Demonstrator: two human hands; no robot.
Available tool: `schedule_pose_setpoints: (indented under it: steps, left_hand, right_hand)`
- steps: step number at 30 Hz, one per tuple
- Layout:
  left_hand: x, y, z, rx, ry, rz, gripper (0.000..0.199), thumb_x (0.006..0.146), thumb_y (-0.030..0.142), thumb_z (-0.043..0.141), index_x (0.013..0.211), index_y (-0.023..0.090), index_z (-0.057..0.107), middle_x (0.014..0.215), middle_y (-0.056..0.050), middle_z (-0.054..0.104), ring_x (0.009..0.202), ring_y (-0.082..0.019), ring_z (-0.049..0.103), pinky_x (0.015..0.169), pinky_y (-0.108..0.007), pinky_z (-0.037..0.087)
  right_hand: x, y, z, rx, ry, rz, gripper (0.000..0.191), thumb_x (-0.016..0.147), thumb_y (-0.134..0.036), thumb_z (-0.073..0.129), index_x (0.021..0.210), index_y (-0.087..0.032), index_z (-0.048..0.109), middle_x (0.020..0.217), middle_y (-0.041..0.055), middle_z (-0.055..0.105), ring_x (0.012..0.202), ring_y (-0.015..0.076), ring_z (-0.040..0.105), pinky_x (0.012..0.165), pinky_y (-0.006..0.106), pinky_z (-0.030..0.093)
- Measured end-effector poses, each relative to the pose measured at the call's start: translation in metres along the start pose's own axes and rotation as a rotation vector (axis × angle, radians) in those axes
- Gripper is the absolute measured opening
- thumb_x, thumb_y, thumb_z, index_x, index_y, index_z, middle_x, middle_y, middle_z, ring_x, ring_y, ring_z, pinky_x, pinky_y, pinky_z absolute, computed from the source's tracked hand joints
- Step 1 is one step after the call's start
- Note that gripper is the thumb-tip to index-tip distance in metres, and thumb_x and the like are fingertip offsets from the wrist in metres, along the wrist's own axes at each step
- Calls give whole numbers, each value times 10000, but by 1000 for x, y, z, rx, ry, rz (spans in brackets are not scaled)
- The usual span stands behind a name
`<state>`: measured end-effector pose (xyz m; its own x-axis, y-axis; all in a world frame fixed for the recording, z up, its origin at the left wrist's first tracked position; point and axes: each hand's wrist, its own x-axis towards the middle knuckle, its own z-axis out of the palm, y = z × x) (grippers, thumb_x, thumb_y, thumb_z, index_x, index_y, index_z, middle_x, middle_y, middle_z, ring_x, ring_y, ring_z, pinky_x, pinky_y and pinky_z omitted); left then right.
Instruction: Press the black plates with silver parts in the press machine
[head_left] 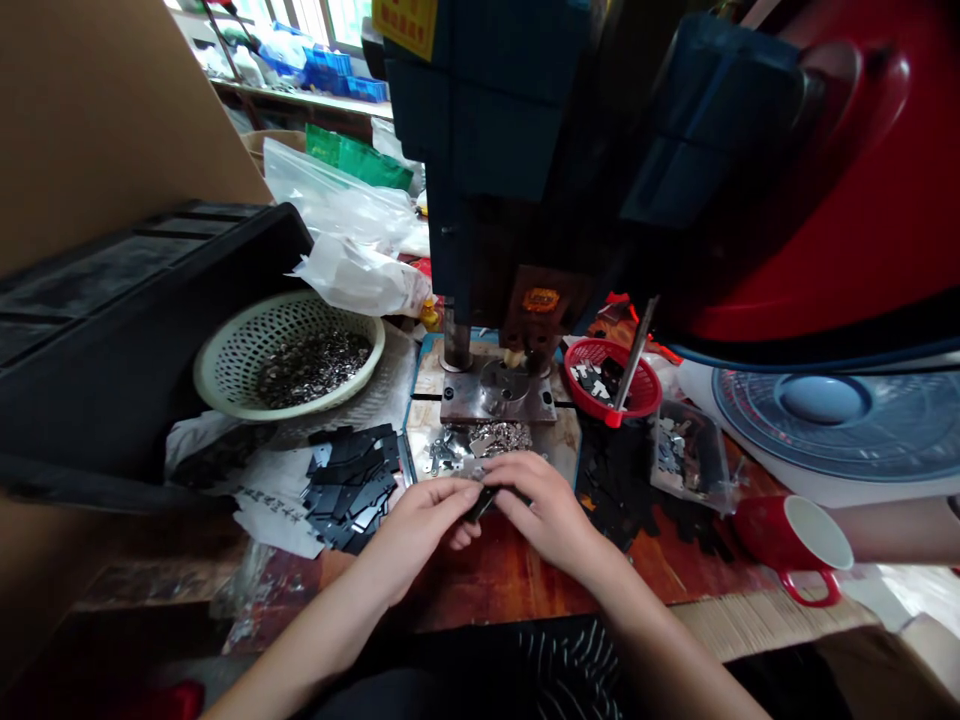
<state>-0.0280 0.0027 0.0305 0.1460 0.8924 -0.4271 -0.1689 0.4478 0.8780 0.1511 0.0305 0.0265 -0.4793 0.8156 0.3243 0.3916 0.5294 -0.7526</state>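
Close together in front of the press [499, 390], my hands meet over a small black plate [482, 503]. My left hand [435, 503] pinches it between thumb and fingers. My right hand [544, 500] is closed on its other side, and its fingers partly hide the plate. Just beyond my fingertips, small shiny metal parts [501, 438] are heaped on the press bed. To the left of my left hand lies a loose pile of flat black plates [356, 485] on white paper.
A pale green basket [217, 365] with small metal bits stands left. On the right are a red basket [649, 395] of parts, a clear plastic box [709, 485], a red mug [757, 530] and a blue fan grille [885, 420]. The machine body [495, 130] rises overhead.
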Motion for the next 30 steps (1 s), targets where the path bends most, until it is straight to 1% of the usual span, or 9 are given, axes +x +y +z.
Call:
schedule_pose_setpoints:
  steps: [2, 5, 7, 9, 12, 16, 21, 26, 30]
  left_hand:
    - [1, -1, 0, -20, 22, 11, 294, 737, 429, 661, 841, 161, 721, 618, -53, 675, 556, -149, 591, 528, -236, 453]
    - [3, 0, -2, -91, 106, 49, 331, 718, 427, 667, 933, 181, 721, 816, -77, 723, 682, -165, 638, 633, -257, 489]
    - [3, 1, -4, -96, 105, 53, 347, 695, 398, 685, 973, 192, 716, 897, -76, 719, 742, -177, 644, 682, -275, 492]
    - [4, 2, -4, -15, 93, 103, 368, 677, 356, 704, 1009, 200, 707, 881, -57, 705, 760, -183, 633, 702, -286, 484]
    - [10, 4, -3, 194, 127, 239, 353, 674, 329, 703, 1004, 205, 703, 778, -18, 663, 723, -177, 603, 690, -288, 468]
    - [29, 17, 0, 406, 155, 362, 251, 719, 345, 649, 922, 204, 693, 730, -9, 652, 678, -180, 599, 650, -287, 459]
    - [72, 48, 6, 738, 235, 572, 195, 797, 355, 576, 889, 218, 681, 787, -15, 683, 728, -193, 620, 688, -299, 462]
    - [108, 69, 11, 808, 300, 671, 180, 794, 327, 577, 863, 207, 692, 882, -48, 675, 863, -227, 604, 805, -341, 445]
    - [113, 72, 11, 803, 309, 672, 177, 795, 316, 569, 852, 200, 689, 876, -53, 677, 851, -228, 606, 796, -348, 449]
  right_hand:
    - [0, 0, -1, 119, -11, 133, 179, 878, -235, 532, 972, -240, 684, 942, 39, 692, 883, 170, 640, 819, 317, 512]
    - [-2, 0, 3, 293, -5, 347, 227, 902, -274, 487, 1015, -220, 677, 814, 21, 693, 719, 147, 639, 682, 274, 519]
    - [-3, 0, 6, 371, -9, 427, 257, 908, -275, 459, 1041, -214, 672, 743, 8, 679, 639, 132, 622, 620, 255, 509]
    - [-4, -1, 8, 405, 8, 458, 264, 904, -269, 453, 1054, -218, 665, 737, 3, 677, 620, 127, 618, 602, 248, 505]
    - [-2, -1, 6, 383, 68, 420, 246, 879, -250, 488, 1067, -228, 645, 854, 11, 699, 720, 141, 647, 660, 260, 520]
    - [13, 7, -1, 194, 148, 274, 213, 838, -208, 551, 1023, -227, 656, 983, 27, 694, 909, 171, 636, 817, 304, 498]
    - [52, 32, -14, -91, 321, 163, 149, 827, -192, 570, 917, -223, 684, 866, 31, 665, 862, 187, 600, 802, 323, 467]
    - [88, 51, -20, -187, 440, 172, 124, 813, -203, 593, 879, -201, 699, 882, 58, 624, 888, 203, 579, 831, 348, 459]
    - [97, 57, -19, -180, 474, 189, 105, 789, -206, 612, 839, -201, 705, 911, 62, 598, 919, 205, 573, 858, 352, 458]
